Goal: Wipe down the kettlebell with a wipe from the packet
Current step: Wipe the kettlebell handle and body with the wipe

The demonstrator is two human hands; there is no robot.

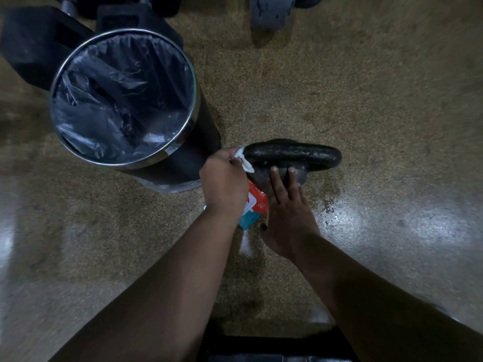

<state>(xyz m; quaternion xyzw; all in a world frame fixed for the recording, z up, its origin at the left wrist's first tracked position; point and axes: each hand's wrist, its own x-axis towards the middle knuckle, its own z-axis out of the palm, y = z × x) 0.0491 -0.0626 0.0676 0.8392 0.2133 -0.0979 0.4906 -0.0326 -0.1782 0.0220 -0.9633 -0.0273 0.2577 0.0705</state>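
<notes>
Maybe trouble soon. Right hand (285, 205) flat and open, only fingertips (274, 169) pressing the kettlebell (292, 155); could slip on the wet-looking metal. Left hand (224, 178) pinching a small white wipe (244, 160) against the handle's left end; could drop if pinched too loosely. Packet (254, 205) squeezed between both hands, easy to knock. Kettlebell black, bumpy, shiny, sitting on the floor (379, 100) just beside the bin (122, 97).
</notes>
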